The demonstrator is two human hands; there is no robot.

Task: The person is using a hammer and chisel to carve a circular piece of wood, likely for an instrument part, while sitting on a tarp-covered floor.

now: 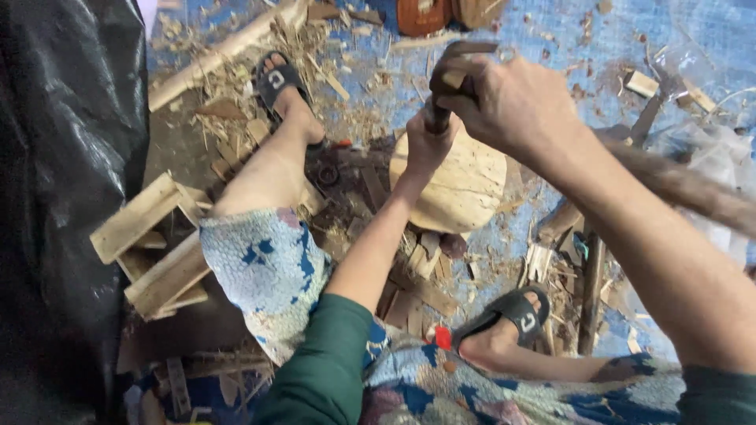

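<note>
A: What are the hands doing?

B: The left hand (pixel 429 142) and right hand (pixel 512 98) are both clenching a dark tool handle (pixel 438 118), just above a pale wooden block (pixel 461 189).

A: And the floor?

B: A blue tarp (pixel 551 39) is lying under everything, with wood chips (pixel 417 267) scattering at six o'clock of the block and black plastic sheeting (pixel 71 157) hanging at nine o'clock.

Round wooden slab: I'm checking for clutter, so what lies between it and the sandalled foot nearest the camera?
Head view: loose wood offcuts and chips litter the blue tarp between the round wooden slab and that foot.
</note>
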